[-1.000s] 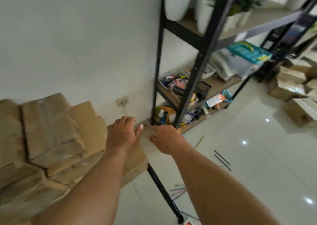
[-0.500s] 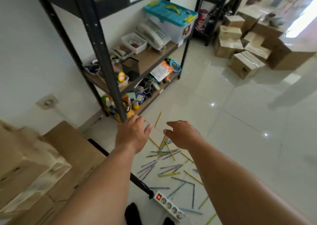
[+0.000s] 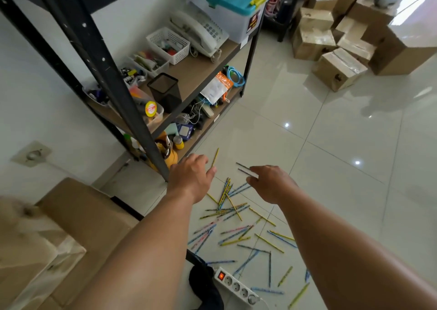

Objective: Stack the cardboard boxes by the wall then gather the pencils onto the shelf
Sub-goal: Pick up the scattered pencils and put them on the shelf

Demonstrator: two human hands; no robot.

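Head: yellow, blue pencils (image 3: pixel 224 192) strewn; left hand (image 3: pixel 189 178), right hand (image 3: pixel 272 184) fingers loose, seemingly empty.

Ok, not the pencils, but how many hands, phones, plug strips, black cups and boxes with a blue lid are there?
Hands: 2 (left hand, right hand)
Phone: 1
Power strip: 1
Black mesh cup: 1
Box with teal lid: 1
Total: 6
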